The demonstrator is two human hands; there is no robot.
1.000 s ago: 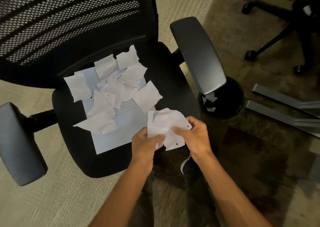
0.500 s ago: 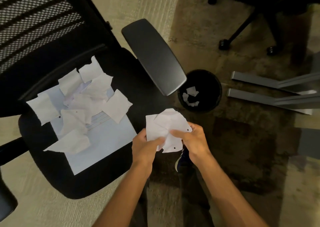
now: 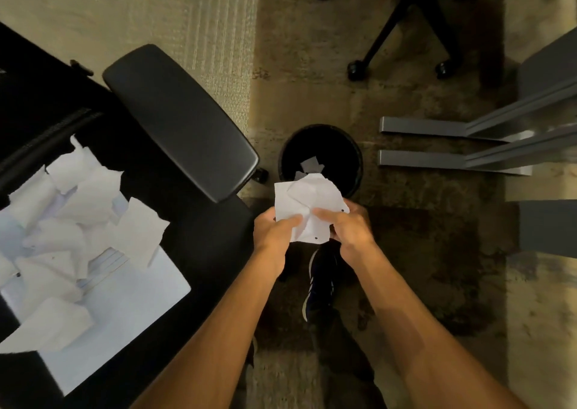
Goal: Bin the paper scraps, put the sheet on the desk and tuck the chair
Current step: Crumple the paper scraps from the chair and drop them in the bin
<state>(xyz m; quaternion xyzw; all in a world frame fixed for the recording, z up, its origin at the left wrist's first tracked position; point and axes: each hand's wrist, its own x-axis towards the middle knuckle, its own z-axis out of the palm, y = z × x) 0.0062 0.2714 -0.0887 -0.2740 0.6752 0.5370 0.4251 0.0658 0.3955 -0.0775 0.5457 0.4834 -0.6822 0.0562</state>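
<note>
My left hand (image 3: 273, 232) and my right hand (image 3: 351, 226) together grip a bunch of white paper scraps (image 3: 307, 204), held just in front of a round black bin (image 3: 354, 156) on the floor. A few scraps (image 3: 312, 165) lie inside the bin. On the black office chair seat (image 3: 203, 237) at the left lies a pale sheet (image 3: 125, 302) with several more torn scraps (image 3: 84, 209) piled on it.
The chair's right armrest (image 3: 184, 121) juts out between the seat and the bin. Grey metal desk feet (image 3: 437, 143) lie to the right of the bin. Another chair's wheeled base (image 3: 406, 34) stands at the top. My shoe (image 3: 318, 284) is below the hands.
The view has swung right: the chair has slid to the left and the bin now sits centred above my hands. The held scraps have moved up to the bin's near rim.
</note>
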